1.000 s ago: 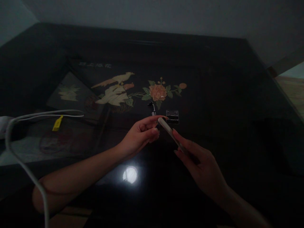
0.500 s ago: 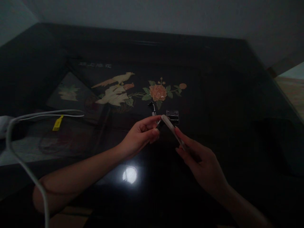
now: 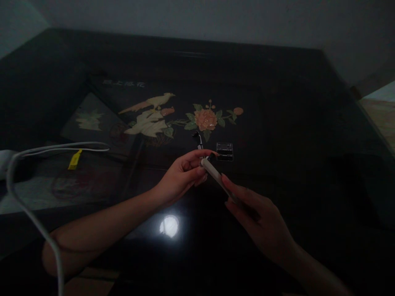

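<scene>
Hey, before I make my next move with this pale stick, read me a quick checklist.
1. Right hand grips the pale stick: ok, thumb and fingers close on it.
2. Left hand near the stick's far end: ok.
3. Left fingertips secure on anything: cannot tell, too dark and partly hidden.
4. Clear case untouched by the left hand: cannot tell, a fingertip meets its edge in this view.
5. White cable away from both hands: ok.
6. Lighting good enough for fine work: not ok, very dim.
</scene>
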### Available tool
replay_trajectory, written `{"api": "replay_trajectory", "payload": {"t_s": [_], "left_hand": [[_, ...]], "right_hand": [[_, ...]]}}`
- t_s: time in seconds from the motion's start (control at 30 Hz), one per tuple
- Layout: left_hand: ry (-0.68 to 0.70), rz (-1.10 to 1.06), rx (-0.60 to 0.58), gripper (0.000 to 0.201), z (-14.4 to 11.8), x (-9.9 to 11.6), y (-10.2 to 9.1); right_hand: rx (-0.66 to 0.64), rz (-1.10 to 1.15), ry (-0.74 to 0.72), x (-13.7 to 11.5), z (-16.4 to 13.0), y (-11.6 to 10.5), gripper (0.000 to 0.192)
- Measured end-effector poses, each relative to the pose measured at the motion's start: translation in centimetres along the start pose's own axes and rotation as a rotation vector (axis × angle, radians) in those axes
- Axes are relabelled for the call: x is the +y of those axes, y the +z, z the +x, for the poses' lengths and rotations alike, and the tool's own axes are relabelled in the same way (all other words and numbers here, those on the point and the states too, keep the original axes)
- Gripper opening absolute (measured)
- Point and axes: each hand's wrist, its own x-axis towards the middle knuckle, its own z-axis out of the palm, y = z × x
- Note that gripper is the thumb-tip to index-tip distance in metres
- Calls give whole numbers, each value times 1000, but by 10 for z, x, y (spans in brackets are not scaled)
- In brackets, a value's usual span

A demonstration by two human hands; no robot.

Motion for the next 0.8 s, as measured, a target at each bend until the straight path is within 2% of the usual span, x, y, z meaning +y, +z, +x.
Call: {"api": "replay_trajectory", "payload": {"t_s": [0.43,0.6,0.8], "left_hand": [[19,40,18,52,-3,-4,-3],[1,45,41,56,-2,-1,0],[-2,-9,5,46,0,1,2]], "right_hand": [[124,-19,96,2,5,-3,49],[87,11,89,1,4,-2,49],[4,36,35,-4,2,-2,51]]}}
